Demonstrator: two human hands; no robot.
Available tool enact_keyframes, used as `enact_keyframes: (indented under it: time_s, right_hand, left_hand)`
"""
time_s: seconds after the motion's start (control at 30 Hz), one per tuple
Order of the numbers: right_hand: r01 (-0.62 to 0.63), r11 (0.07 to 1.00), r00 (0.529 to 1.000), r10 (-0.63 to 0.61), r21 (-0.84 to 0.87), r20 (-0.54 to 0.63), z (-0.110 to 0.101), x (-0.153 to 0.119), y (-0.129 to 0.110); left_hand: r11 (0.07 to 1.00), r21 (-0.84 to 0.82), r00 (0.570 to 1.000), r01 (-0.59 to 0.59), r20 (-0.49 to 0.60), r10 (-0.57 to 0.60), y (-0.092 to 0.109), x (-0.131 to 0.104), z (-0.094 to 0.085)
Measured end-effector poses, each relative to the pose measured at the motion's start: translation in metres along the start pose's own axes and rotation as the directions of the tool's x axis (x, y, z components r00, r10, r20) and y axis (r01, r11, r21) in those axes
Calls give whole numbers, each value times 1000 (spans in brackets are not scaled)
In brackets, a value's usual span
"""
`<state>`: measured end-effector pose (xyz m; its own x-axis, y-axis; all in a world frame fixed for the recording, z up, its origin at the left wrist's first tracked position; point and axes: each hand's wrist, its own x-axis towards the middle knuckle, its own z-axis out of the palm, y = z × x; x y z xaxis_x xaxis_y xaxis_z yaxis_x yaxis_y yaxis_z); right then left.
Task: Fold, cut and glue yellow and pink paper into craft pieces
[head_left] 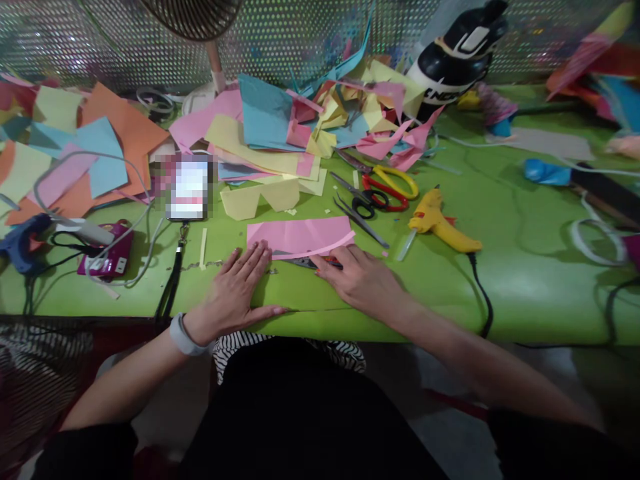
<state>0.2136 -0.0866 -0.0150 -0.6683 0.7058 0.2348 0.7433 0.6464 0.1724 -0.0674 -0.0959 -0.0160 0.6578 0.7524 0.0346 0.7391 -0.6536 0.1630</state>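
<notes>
My left hand (240, 287) lies flat, fingers together and thumb stretched out, over the lower left corner of a pink paper rectangle (300, 233). Upright creases show in the paper. Along its lower edge runs a narrow pink strip (320, 249), its right end lifted slightly. My right hand (363, 277) is at the lower right corner, fingers curled around a slim dark tool (303, 262) with red parts. That tool lies just below the paper; its kind is hard to make out under the fingers.
Two pairs of scissors (395, 183) and tweezers (364, 223) lie right of the paper, near a yellow glue gun (440, 223). Coloured paper scraps (265, 113) pile up behind. A phone (189, 190) and cables are at left, a black-and-white bottle (453, 63) at back.
</notes>
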Motion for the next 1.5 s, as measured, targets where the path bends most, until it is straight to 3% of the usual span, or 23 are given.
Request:
enact_keyframes:
  time_s: [0.57,0.87,1.5]
  right_hand:
    - [21,999,1000,-21,42,-11,-4,5,-2]
    - [20,999,1000,-20,37,7,-3,4,-5]
    - [31,998,998,-34,52,56,-2,13,-10]
  left_hand:
    - [1000,-1,1000,0,-10,0,1,-1,2]
    - [999,-27,999,23,29,-22,-6,-7,-14]
    - [1000,21,1000,10,1,-10,-8,-11,-6]
